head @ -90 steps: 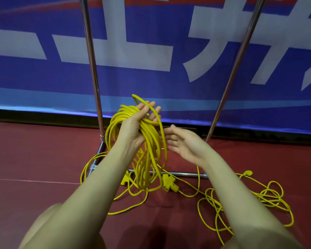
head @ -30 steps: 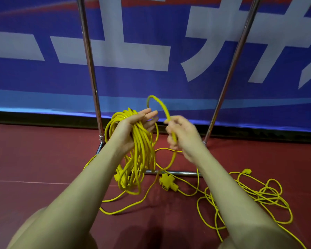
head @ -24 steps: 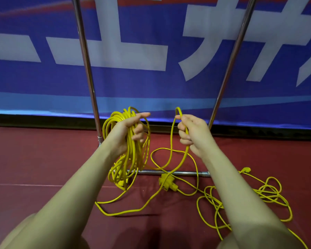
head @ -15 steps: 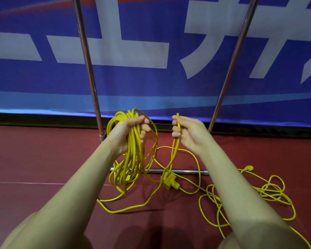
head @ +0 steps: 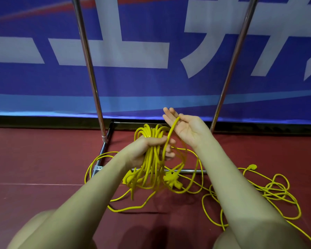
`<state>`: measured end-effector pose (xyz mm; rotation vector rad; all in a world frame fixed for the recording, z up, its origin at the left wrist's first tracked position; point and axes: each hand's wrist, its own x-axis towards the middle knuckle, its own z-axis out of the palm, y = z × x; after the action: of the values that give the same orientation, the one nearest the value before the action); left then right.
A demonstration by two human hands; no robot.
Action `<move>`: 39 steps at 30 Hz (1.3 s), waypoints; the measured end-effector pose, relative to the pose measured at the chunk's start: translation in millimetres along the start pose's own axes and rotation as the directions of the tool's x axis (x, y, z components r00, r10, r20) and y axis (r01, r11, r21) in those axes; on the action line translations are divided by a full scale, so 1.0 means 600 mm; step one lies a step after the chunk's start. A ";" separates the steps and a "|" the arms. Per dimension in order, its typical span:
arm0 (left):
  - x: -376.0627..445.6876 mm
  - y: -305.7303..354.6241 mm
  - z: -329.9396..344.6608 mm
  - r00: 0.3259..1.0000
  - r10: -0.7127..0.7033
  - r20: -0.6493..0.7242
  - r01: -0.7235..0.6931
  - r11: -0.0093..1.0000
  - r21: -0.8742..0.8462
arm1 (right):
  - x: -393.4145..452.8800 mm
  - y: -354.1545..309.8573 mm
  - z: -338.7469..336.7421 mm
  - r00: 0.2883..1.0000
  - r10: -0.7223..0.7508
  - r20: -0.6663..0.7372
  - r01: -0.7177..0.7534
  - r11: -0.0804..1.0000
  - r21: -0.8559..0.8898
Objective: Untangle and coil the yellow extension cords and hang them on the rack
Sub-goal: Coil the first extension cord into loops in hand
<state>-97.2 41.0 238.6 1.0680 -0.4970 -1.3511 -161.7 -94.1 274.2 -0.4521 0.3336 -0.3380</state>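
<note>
Left hand [head: 147, 150] grip tight around coiled cord [head: 151, 159]; right hand [head: 185, 128] open, strand across palm.

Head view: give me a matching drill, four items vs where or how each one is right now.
Items
1. left hand
2. right hand
3. loose cord tangle
4. rack base bar

States
A. lies on the red floor, to the right of the right forearm
B. fingers straight, palm up, one strand running across it
C. lies low across the floor behind the hanging loops
D. closed round the top of the coiled cord

Pairs: 1-D, 2-B, 3-A, 4-C
</note>
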 end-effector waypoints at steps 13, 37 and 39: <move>0.006 0.047 -0.019 0.926 0.362 -0.104 -0.376 0.873 -0.311 | -0.038 0.017 -0.047 0.979 0.099 0.178 0.119 0.429 -0.895; -0.018 0.076 -0.026 0.877 0.393 -0.278 -0.470 0.820 -0.326 | -0.042 0.044 -0.044 0.933 0.019 0.359 0.326 0.375 -0.868; -0.016 0.076 -0.029 0.884 0.400 -0.240 -0.464 0.809 -0.361 | -0.037 0.045 -0.048 0.922 -0.059 0.384 0.385 0.258 -0.886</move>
<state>-60.9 49.8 271.2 0.6476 -0.2975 -0.8988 -185.9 -73.4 241.9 -1.8038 0.1485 -0.3159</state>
